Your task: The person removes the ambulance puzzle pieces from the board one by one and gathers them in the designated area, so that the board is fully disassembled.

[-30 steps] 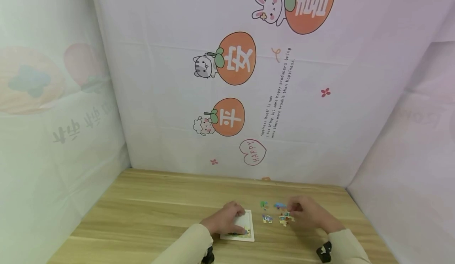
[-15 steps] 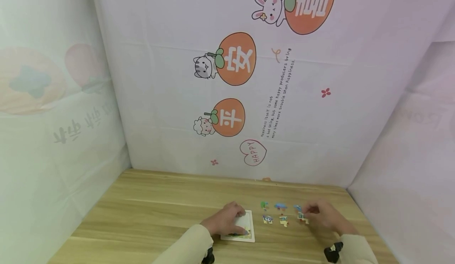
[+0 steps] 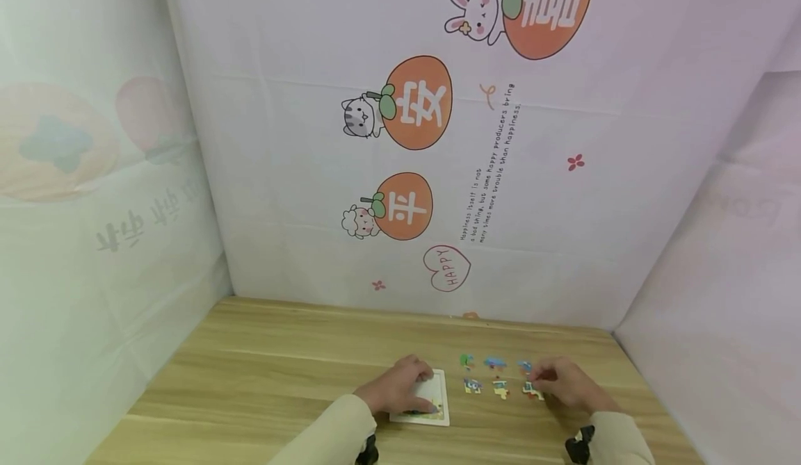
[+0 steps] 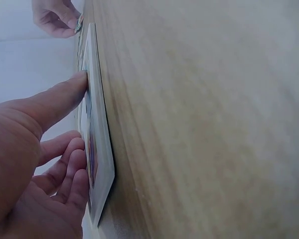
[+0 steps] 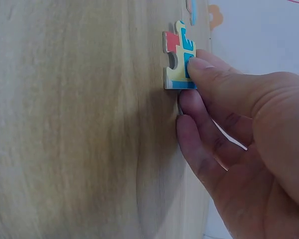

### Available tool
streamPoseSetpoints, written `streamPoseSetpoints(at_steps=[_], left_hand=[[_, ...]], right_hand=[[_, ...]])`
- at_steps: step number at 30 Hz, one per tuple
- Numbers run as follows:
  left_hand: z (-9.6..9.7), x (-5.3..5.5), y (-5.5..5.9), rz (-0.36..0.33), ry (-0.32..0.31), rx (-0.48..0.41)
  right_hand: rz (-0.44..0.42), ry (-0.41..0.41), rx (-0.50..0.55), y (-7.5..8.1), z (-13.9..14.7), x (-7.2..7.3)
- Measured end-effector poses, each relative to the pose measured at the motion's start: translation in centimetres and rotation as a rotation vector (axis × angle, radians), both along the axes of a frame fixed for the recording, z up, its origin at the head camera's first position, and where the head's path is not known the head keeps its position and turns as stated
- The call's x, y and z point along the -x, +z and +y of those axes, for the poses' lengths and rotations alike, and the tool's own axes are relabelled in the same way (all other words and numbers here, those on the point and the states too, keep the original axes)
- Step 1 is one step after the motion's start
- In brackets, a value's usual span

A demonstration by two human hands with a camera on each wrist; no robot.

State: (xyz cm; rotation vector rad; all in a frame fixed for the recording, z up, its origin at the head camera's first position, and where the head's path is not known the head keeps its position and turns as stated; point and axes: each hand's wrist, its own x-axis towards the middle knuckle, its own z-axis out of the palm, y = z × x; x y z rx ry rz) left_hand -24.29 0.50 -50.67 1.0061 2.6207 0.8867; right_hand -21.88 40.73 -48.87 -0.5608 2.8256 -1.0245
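My left hand (image 3: 397, 385) rests on a white-framed puzzle tray (image 3: 443, 409), its thumb (image 4: 65, 97) pressing on the board and its other fingers bent against it. Some colourful picture shows in the tray's near part; the hand covers much of the rest. To the right, my right hand (image 3: 563, 381) pinches a jigsaw piece (image 5: 179, 62) at the table surface. Yellow, red and blue mark this piece, and the thumb lies over its face. Just beyond it, a blue piece (image 3: 524, 365) is partly beside the fingers.
Between the hands, loose jigsaw pieces lie in two rows: a green one (image 3: 466, 361), a blue one (image 3: 494, 363), a purple-blue one (image 3: 472, 386) and a yellow one (image 3: 500, 388). White printed cloth (image 3: 532, 277) walls the wooden table (image 3: 281, 361) at back and sides.
My right hand has carried the jigsaw piece rightward, away from the yellow piece, then lowered it slightly toward me at the right end of the near row. The left hand stays put.
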Motion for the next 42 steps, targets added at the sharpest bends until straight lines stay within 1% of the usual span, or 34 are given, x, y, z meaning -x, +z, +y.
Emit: streamPoseSetpoints(at_steps=[2, 7, 10, 13, 16, 18, 21, 25, 28, 32, 35, 39, 42], left_hand=[[0.0, 0.0, 0.0, 0.000, -0.004, 0.002], [-0.1, 0.0, 0.3, -0.013, -0.002, -0.001], [-0.2, 0.0, 0.6, -0.020, 0.000, 0.004], [-0.3, 0.1, 0.7, -0.014, -0.002, 0.013], [-0.5, 0.4, 0.8, -0.017, -0.008, 0.012], [-0.8, 0.6, 0.9, -0.025, -0.015, 0.003], [-1.3, 0.8, 1.0, -0.022, -0.026, 0.001], [-2.1, 0.7, 1.2, -0.011, -0.026, -0.001], [-2.9, 0.5, 1.4, 0.004, -0.034, -0.001], [-4.0, 0.2, 1.4, 0.046, -0.045, 0.004], [-4.7, 0.1, 1.4, 0.065, -0.043, 0.007], [-5.7, -0.2, 1.4, 0.019, -0.025, -0.009], [-6.1, -0.4, 1.3, -0.005, -0.010, -0.019]], right_hand=[[-0.005, -0.008, -0.002, 0.1, -0.1, 0.0], [-0.011, 0.010, -0.005, 0.5, -0.5, 0.3], [-0.035, 0.015, -0.002, 1.0, -0.8, 0.5], [-0.016, 0.006, -0.046, 1.7, -1.6, 0.6], [-0.019, -0.017, -0.092, 2.6, -3.1, 0.6], [-0.037, -0.012, -0.111, 3.2, -4.3, 0.6], [-0.057, 0.031, -0.099, 3.8, -6.1, 0.6], [-0.042, 0.108, -0.103, 4.2, -8.6, 0.5], [-0.032, 0.157, -0.128, 4.1, -10.6, 0.5], [0.017, 0.240, -0.161, 3.6, -13.3, 0.6], [0.045, 0.296, -0.177, 3.4, -15.4, 0.7], [0.024, 0.337, -0.187, 3.5, -18.4, 0.6], [0.005, 0.333, -0.204, 3.5, -20.5, 0.4]])
